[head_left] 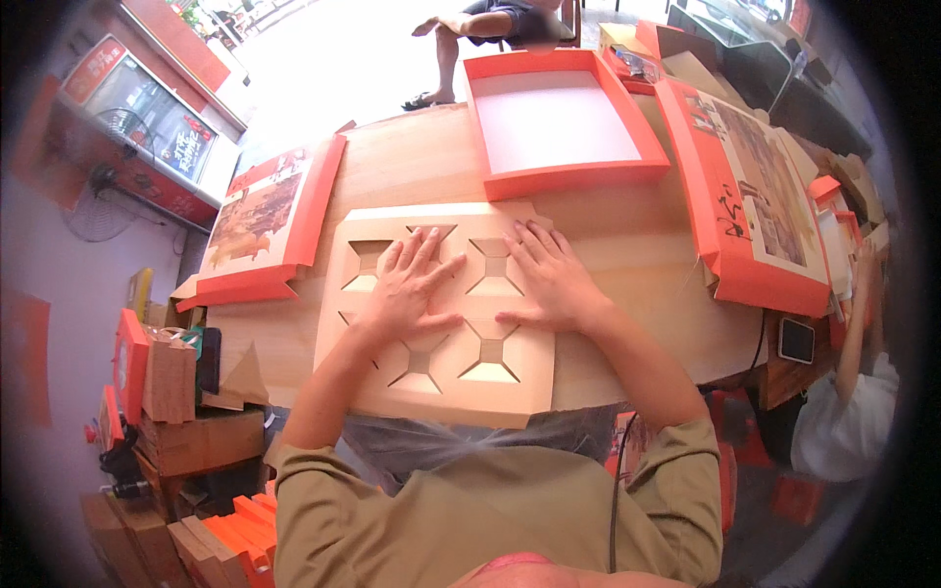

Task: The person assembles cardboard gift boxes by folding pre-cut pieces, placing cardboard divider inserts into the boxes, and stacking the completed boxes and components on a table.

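A tan cardboard insert (pixel 453 377) with several square cut-outs lies at the near edge of the table, its flaps folded down into the openings. My left hand (pixel 404 289) rests on its middle-left part with fingers spread. On the right part, my right hand (pixel 549 279) presses down with its fingers apart too. Neither hand grips anything. Parts of some cut-outs are hidden under my hands. Just beyond the insert sits an open orange-red box tray (pixel 578 181) with a white inside.
Printed orange-red box lids lie at the left (pixel 257 220) and right (pixel 760 186) of the wooden table (pixel 392 157). A phone (pixel 796 340) is at the right. Cartons (pixel 201 441) are stacked at lower left. A co-worker's arm (pixel 858 314) reaches in at far right; another person (pixel 480 29) sits beyond.
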Available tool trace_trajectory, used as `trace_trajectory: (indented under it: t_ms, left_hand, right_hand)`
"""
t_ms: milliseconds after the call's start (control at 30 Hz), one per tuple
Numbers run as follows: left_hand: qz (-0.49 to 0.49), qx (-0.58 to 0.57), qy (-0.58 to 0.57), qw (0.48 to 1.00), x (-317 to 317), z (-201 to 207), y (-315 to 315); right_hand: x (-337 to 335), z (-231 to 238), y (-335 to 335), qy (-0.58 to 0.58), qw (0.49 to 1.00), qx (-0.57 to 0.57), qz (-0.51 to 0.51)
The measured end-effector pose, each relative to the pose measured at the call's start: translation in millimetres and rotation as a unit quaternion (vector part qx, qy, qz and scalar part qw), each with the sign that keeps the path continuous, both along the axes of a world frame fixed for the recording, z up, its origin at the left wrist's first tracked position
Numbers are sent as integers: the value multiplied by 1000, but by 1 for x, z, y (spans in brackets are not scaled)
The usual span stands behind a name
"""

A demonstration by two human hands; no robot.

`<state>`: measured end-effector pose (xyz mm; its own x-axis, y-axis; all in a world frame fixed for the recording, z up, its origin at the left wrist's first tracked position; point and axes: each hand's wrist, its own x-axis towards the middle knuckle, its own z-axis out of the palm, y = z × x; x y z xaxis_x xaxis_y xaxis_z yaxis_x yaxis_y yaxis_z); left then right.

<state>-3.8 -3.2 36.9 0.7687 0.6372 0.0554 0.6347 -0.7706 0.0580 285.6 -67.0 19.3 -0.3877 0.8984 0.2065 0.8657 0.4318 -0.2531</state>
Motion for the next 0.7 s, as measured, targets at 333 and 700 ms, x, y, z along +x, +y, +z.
trace_trajectory:
  t_ms: [333,700]
  left_hand:
    - [13,-21,-35,999,2,4,-1]
    - [194,83,-108,972,-3,-7,0]
  right_hand:
    - [-2,9,-1,-18,1000,-8,1]
    - [-1,6,0,-23,1000,-19,-3]
